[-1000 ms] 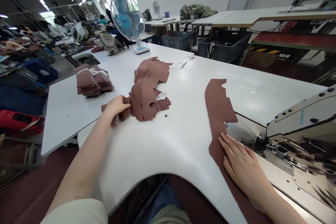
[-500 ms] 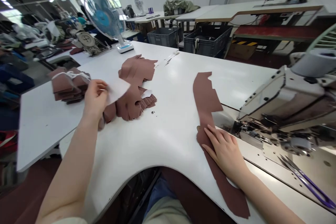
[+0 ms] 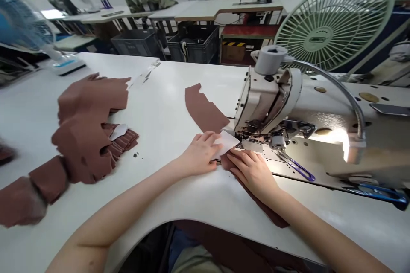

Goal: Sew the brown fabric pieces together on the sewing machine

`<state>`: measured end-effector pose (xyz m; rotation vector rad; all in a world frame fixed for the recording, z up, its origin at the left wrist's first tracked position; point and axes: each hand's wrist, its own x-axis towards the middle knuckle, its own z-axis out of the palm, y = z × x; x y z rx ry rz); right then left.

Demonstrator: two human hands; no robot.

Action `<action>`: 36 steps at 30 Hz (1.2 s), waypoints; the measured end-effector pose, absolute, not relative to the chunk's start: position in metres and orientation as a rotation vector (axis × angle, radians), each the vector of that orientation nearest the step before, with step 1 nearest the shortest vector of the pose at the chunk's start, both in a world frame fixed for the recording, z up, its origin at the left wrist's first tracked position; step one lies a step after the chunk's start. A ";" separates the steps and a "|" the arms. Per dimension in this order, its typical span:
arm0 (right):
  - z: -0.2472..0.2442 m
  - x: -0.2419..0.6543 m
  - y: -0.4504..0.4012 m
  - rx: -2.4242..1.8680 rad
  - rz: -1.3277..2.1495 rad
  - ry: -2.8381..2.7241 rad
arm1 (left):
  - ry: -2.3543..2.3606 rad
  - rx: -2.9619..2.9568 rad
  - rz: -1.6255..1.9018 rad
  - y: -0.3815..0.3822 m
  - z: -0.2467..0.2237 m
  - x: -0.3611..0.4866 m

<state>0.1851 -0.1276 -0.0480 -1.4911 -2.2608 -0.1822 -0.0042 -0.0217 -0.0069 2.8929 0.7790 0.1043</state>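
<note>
A long, flat, reddish-brown strip of leather-like material [image 3: 205, 108], matte and plain, with a smoothly curved left edge and a notched right one, lies on the smooth white tabletop [image 3: 169, 115], just left of the needle area of the cream metal sewing machine [image 3: 256, 98]. Its broader far end points to about 11 o'clock and its narrower near end to about 5, the long axis running slantwise between them. A small, thin white sheet piece [image 3: 226, 140] overlaps its middle, one corner aimed at 3 o'clock toward the needle. The left hand [image 3: 201, 153] meets that sheet with bent fingers; whether they pinch or merely press it, I cannot tell. The right hand [image 3: 253, 172] rests flat on the strip, fingers extended and narrowly spaced. Half a second ago the left hand held the white piece up by the brown stack [image 3: 83, 123] at 9 o'clock; now it is at the machine, and the strip slants more in the view, which has turned rightward.
</note>
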 end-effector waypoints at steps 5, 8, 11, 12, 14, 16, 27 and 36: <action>-0.047 0.195 -0.127 -1.419 -0.079 -2.255 | 0.699 3.069 -0.061 -0.017 -0.004 0.009; -0.049 0.201 -0.127 -1.377 -0.032 -2.250 | 0.745 3.039 0.103 -0.016 -0.012 0.018; -0.049 0.207 -0.130 -1.350 -0.026 -2.237 | 0.737 2.939 0.271 -0.017 -0.024 0.020; -0.049 0.208 -0.130 -1.351 -0.025 -2.231 | 0.719 2.912 0.311 -0.018 -0.028 0.020; -0.048 0.209 -0.131 -1.360 -0.031 -2.220 | 0.678 2.886 0.375 -0.019 -0.033 0.018; -0.048 0.208 -0.131 -1.367 -0.037 -2.225 | 0.642 2.885 0.421 -0.020 -0.036 0.017; -0.048 0.207 -0.130 -1.344 -0.055 -2.198 | 0.424 2.858 0.610 -0.020 -0.037 0.017; -0.048 0.205 -0.128 -1.336 0.024 -2.155 | 0.432 2.869 0.503 -0.016 -0.042 0.015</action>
